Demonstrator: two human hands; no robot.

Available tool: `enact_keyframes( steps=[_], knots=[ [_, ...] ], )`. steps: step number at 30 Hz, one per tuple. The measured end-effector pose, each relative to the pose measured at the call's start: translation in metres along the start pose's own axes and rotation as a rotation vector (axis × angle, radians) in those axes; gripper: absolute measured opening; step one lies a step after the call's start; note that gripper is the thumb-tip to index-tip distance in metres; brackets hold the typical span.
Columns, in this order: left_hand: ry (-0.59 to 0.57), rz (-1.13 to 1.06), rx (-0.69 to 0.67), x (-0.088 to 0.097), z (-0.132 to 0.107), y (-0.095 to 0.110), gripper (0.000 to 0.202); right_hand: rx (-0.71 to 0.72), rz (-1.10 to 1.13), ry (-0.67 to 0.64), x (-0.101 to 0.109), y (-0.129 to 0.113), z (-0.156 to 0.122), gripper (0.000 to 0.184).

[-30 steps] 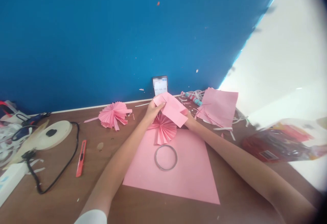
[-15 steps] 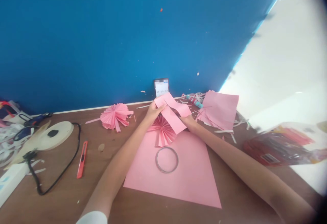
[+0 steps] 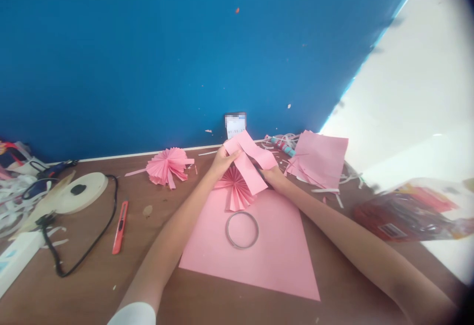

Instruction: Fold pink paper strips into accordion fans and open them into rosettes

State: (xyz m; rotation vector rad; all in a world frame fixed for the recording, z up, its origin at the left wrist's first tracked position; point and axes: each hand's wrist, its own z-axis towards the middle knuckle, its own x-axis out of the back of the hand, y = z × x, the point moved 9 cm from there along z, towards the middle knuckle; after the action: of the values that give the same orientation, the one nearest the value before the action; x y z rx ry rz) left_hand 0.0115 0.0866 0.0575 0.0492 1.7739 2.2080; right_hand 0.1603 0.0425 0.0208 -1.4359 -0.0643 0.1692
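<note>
- A brown table [image 3: 207,305] met a blue wall [image 3: 148,68].
- Over the table, pink paper [image 3: 251,172] slanted far-left to near-right.
- Left hand [image 3: 222,161] pinched its far end; right hand [image 3: 273,176] was nearer the loose ends, grip unclear.

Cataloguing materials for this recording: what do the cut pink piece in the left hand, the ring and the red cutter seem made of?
Cut pink piece: matte paper or thin card, judging by its flat, dull faces and gentle bend.
Ring: smooth-looking grey, metal or plastic; its slim, even rim fits either.
Red cutter: probably smooth plastic, judging by its even colour.
</note>
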Motion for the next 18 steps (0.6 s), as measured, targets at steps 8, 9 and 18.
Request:
enact_keyframes(
  steps=[8,9,18],
  knots=[
    [0.001,0.005,0.029,0.003,0.0,-0.003,0.055,0.007,-0.045,0.02,0.004,0.004,0.001,0.038],
    [0.003,0.009,0.028,0.003,0.0,-0.003,0.054,0.011,-0.061,0.028,0.005,0.003,0.001,0.039],
    [0.126,0.147,0.013,0.018,-0.002,-0.002,0.033,-0.016,-0.139,0.0,0.002,0.004,-0.002,0.024]
  ],
)
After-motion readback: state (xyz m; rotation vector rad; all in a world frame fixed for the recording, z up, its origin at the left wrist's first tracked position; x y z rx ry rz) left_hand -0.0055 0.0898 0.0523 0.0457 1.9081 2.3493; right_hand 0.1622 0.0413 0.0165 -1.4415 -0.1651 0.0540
